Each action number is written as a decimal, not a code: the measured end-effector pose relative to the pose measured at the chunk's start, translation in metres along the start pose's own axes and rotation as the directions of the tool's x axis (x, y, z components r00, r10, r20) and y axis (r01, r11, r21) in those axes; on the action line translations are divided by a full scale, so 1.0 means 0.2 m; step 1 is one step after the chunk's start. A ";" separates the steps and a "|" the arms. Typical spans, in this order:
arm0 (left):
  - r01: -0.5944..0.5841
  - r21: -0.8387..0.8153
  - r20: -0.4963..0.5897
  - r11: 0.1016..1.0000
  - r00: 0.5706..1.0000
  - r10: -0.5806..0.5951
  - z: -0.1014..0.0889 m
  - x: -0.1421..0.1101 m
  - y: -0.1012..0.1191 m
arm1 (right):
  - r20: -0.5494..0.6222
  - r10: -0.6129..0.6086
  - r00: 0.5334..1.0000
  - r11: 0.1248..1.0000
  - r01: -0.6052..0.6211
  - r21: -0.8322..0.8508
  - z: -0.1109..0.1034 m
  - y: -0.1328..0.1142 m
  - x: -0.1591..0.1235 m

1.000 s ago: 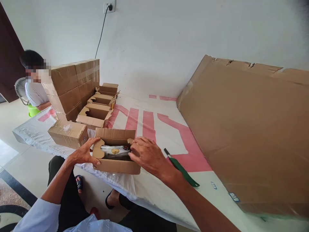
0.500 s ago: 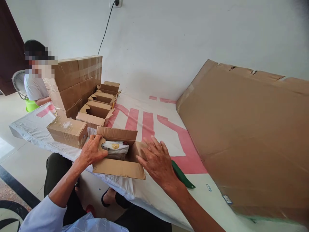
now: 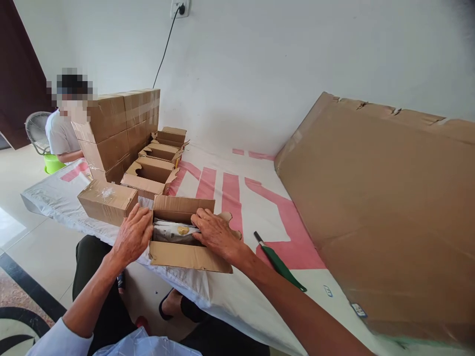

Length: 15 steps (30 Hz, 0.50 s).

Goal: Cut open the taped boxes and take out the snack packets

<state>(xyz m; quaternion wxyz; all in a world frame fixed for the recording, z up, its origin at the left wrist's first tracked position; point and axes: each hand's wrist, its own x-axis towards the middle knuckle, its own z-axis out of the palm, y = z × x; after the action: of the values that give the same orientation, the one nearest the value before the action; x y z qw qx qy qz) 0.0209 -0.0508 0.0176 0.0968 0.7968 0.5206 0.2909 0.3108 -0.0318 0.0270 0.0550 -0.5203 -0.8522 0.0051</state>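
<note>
A small open cardboard box (image 3: 185, 254) sits at the near edge of a white and pink sheet (image 3: 222, 193). Inside it lies a white packet (image 3: 174, 232) with a yellow mark. My left hand (image 3: 133, 235) presses flat against the box's left side, fingers stretched out. My right hand (image 3: 215, 233) reaches into the box from the right, its fingers resting on the packet and over the right flap. Whether those fingers grip the packet is not clear.
A sealed small box (image 3: 107, 201) lies left of it. Several open boxes (image 3: 150, 175) line up behind, beside a stack of taped cartons (image 3: 118, 131). A green-handled tool (image 3: 280, 262) lies to the right. A large cardboard sheet (image 3: 382, 207) leans right. A seated person (image 3: 63, 133) is far left.
My right hand moved from outside the box's right side into the box onto the packet. My left hand slid from the box's left flap to its outer left side.
</note>
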 end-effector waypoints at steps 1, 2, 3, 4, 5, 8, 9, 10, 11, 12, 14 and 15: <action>0.019 0.027 0.055 0.999 0.998 -0.021 0.00 -0.01 0.02 | 0.006 0.002 1.000 0.998 -0.003 0.059 0.00 0.00 -0.01; 0.049 0.039 0.103 0.998 0.993 -0.053 0.01 -0.01 0.03 | 0.013 0.006 1.000 0.991 -0.007 0.132 0.00 0.01 -0.01; 0.077 0.038 0.141 0.996 0.987 -0.081 0.02 -0.02 0.04 | 0.020 0.013 1.000 0.978 -0.017 0.209 0.01 0.01 -0.02; 0.098 0.025 0.170 0.995 0.980 -0.101 0.03 -0.02 0.04 | 0.021 0.023 1.000 0.959 -0.028 0.283 0.01 0.01 -0.02; 0.114 0.002 0.190 0.993 0.975 -0.112 0.04 -0.02 0.04 | 0.014 0.030 0.999 0.935 -0.033 0.354 0.01 0.01 -0.02; 0.155 -0.088 0.202 0.984 0.970 -0.135 0.06 -0.02 0.01 | -0.106 0.062 0.992 0.819 0.010 0.574 -0.01 0.01 -0.01; 0.167 -0.115 0.202 0.979 0.969 -0.141 0.06 -0.02 0.00 | -0.159 0.093 0.983 0.759 0.034 0.651 -0.03 0.02 0.00; 0.171 -0.137 0.203 0.976 0.969 -0.141 0.06 -0.01 -0.01 | -0.200 0.137 0.970 0.689 0.052 0.723 -0.06 0.03 0.01; 0.168 -0.154 0.202 0.974 0.970 -0.136 0.05 0.00 -0.02 | -0.226 0.192 0.955 0.614 0.063 0.787 -0.10 0.05 0.03; 0.161 -0.166 0.193 0.973 0.973 -0.128 0.04 0.02 -0.02 | -0.236 0.248 0.939 0.537 0.069 0.841 -0.14 0.07 0.03; 0.136 -0.187 0.139 0.973 0.984 -0.110 -0.01 0.07 -0.01 | -0.239 0.342 0.909 0.400 0.089 0.912 -0.24 0.11 0.05; 0.121 -0.202 0.099 0.972 0.990 -0.102 -0.04 0.11 0.00 | -0.249 0.377 0.892 0.347 0.114 0.931 -0.29 0.12 0.06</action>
<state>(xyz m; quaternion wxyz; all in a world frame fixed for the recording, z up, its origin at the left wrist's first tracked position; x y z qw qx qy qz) 0.0238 -0.0321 0.0319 0.2184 0.7640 0.5267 0.3021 0.3327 -0.0125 0.0842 0.5221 -0.4528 -0.6164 0.3774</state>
